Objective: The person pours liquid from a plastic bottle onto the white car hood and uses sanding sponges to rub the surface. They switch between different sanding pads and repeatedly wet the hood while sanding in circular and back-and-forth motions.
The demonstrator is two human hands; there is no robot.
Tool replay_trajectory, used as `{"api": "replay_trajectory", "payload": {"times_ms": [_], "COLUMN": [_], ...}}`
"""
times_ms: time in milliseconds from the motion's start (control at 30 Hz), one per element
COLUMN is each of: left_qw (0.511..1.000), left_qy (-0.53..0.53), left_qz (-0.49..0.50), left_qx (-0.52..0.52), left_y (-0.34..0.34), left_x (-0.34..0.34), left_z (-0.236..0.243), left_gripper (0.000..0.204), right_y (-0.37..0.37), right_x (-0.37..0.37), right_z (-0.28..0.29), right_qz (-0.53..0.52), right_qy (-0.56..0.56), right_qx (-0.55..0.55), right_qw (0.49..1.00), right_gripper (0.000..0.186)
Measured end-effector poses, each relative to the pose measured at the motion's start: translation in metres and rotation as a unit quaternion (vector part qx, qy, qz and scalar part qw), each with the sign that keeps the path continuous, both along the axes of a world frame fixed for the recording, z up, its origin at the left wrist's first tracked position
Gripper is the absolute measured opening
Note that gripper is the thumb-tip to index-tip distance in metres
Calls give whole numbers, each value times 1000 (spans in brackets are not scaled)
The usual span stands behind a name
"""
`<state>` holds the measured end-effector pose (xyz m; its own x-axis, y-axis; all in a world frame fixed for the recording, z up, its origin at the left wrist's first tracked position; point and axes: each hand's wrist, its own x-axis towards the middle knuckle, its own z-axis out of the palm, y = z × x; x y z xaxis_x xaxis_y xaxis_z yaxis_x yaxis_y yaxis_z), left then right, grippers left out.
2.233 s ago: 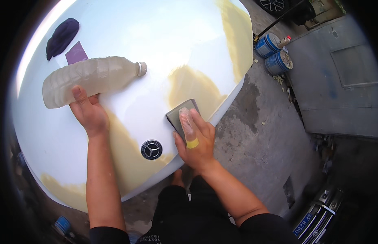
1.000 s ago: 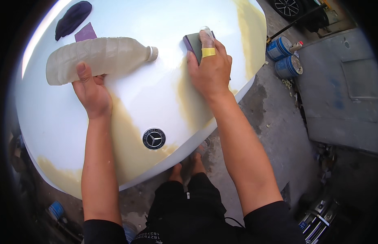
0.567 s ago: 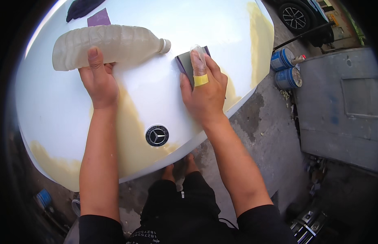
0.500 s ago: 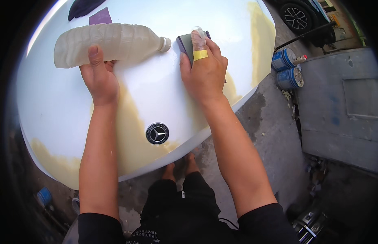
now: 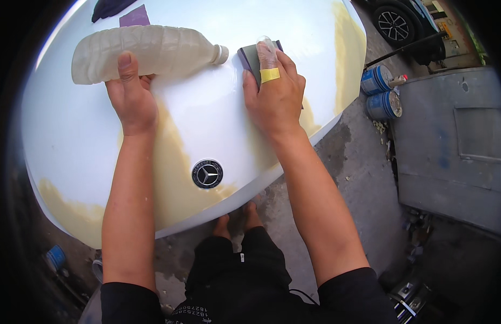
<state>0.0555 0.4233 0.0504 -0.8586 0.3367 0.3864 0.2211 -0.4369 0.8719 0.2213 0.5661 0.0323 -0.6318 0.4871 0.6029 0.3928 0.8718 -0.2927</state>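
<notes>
My left hand (image 5: 130, 108) is closed round a large, cloudy plastic bottle (image 5: 167, 47), held sideways with its cap to the right over a white car panel (image 5: 72, 140). My right hand (image 5: 274, 100) grips a grey-green sanding block (image 5: 249, 56) with dark purple edges on that panel, right of the cap; one finger is wrapped in clear plastic and yellow tape. The panel has pale yellow patches (image 5: 169, 151) and a round black-and-silver emblem (image 5: 207, 174). Behind the bottle lie a purple sheet (image 5: 133, 16) and a dark cloth (image 5: 107, 8).
Two blue-and-white buckets (image 5: 384, 105) stand on the concrete floor (image 5: 347, 183) to the right, beside a large grey metal panel (image 5: 434, 183). A dark vehicle wheel (image 5: 393, 26) and a pole are at the upper right. My bare feet are below the panel's edge.
My right hand has carried the block up the panel from near the emblem and moved it slightly back and forth. The view has shifted, so the panel and bottle appear higher.
</notes>
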Motion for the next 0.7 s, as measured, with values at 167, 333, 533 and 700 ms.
{"api": "replay_trajectory", "payload": {"times_ms": [167,333,533,700], "left_qw": [1000,1000,1000,1000], "left_qy": [-7,11,-4,-8], "left_qz": [11,-4,-10,16], "left_qx": [2,-9,-23,-24], "left_y": [-5,-8,-1,-4], "left_x": [-3,-4,-1,1], "left_z": [-1,-3,3,5], "left_gripper": [61,59,63,62], "right_y": [-80,-116,13,-83], "right_x": [79,132,2,101], "right_z": [-27,-47,3,-37], "right_qz": [42,83,1,50], "right_qy": [13,7,20,29], "right_qx": [-36,-30,-20,-37], "right_qw": [998,996,1000,998], "right_gripper": [59,61,60,60]}}
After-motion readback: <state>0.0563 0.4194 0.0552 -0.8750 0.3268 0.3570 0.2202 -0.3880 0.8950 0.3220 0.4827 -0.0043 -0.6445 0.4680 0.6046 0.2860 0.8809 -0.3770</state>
